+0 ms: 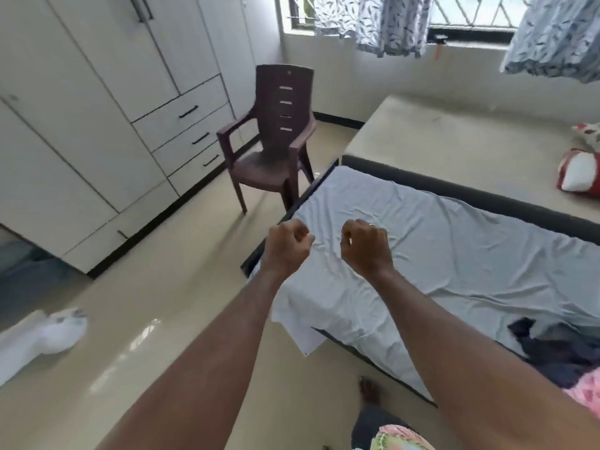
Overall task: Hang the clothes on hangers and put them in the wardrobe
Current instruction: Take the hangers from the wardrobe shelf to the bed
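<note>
Lying at five o'clock on the bed [454, 254], the dark clothes [552, 352] are nearer the right hand [365, 246]; both it and the left hand [287, 246] are held clenched, empty.

The cream tiled floor [168, 323] looks glossy. The dark brown moulded plastic chair [274, 141] is matt. The pale grey cloth sheet [454, 254] is wrinkled. The white wardrobe [81, 125] panels are smooth.

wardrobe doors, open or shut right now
Shut, as far as the view shows: the white wardrobe doors and drawers sit flush. The dark gap at its lower left is unclear. Both hands are empty fists.
</note>
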Demonstrator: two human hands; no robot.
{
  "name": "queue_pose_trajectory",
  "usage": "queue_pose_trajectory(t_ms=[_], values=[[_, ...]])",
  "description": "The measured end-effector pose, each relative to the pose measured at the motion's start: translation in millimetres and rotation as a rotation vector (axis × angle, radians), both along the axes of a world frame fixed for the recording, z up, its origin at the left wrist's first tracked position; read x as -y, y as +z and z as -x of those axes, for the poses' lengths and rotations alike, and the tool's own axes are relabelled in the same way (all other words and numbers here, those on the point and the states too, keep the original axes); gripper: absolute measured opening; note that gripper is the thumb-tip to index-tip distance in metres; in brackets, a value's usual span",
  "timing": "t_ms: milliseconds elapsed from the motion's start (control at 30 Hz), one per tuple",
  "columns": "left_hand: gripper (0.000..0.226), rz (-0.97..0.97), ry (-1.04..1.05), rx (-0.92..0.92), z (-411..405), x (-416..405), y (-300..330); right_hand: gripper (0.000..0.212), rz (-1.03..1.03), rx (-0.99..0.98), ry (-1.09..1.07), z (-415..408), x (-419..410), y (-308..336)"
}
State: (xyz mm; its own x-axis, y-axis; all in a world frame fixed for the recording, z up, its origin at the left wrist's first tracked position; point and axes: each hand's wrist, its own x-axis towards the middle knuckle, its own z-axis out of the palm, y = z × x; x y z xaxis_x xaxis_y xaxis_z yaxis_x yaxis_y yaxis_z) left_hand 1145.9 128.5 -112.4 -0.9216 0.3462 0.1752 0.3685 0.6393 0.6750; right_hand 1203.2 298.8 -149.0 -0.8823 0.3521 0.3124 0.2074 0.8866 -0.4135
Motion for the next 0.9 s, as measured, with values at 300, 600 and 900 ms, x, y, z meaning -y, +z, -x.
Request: queue_pose_trajectory(t_ms=[300,600,900], values=[[0.009,-0.001,0.468,-0.152,105.3,221.6,74.9,0.013,0.035,-0.15,0.512,178.6,202.5,69.8],[0.012,-0.056,0.708,-0.32,256.3,329.6,170.3,0.006,0.005,-0.344,0.752,386.0,311.8,160.9],[0.009,-0.077,0.829,-0.44,405.8,402.7,222.0,0.007,0.024,-0.409,0.904,558.9,418.0,221.8]])
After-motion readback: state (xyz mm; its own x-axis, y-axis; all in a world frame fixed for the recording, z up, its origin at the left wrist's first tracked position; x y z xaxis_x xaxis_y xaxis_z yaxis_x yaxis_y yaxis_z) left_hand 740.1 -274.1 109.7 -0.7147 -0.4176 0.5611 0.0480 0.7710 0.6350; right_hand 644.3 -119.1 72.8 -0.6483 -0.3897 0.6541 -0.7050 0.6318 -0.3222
